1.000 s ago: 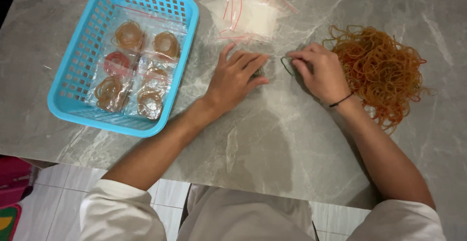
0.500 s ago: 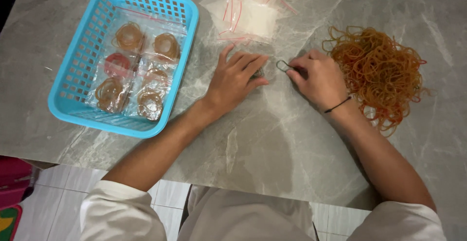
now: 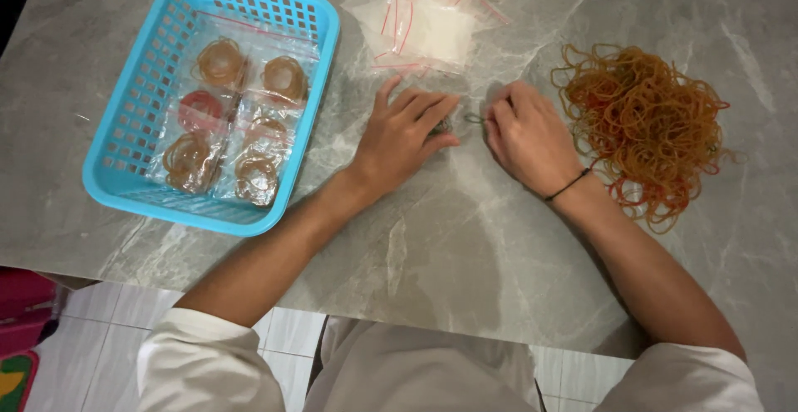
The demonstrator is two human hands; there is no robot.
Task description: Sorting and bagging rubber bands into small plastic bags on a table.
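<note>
now green rubber band (image 3: 472,118), between both hands' fingers (image 3: 499,117)

The scene is evenly and brightly lit from overhead. Soft, short shadows are cast toward the near edge beneath the left hand (image 3: 405,133) and right hand (image 3: 529,136) — no hard outlines are seen. Faint sheen is noted on the grey marble table (image 3: 465,237) below the wrists. Focus is held across the centre; slight softness is observed at the frame corners.
</note>
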